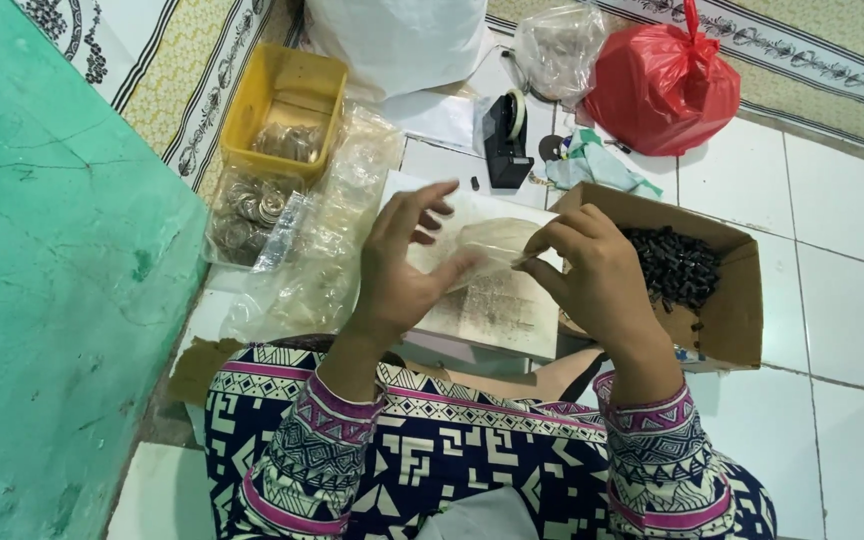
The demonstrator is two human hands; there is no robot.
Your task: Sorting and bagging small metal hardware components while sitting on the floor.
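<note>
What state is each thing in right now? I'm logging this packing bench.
small clear bag: pinched between both hands
left hand: fingers spread, thumb on bag
right hand: pinching bag edge
cardboard box: open, holds small dark pieces
red bag: knotted shut
yellow tub: open, partly filled
tape dispenser: upright

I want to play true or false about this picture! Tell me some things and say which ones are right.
1. Both hands, the left hand and the right hand, hold a small clear plastic bag. True.
2. The brown cardboard box holds white eggs. False: it holds small dark pieces.
3. The tied red plastic bag sits on the white tiled floor. True.
4. The yellow plastic tray is to the right of the box. False: it is on the left, near the green wall.
</note>
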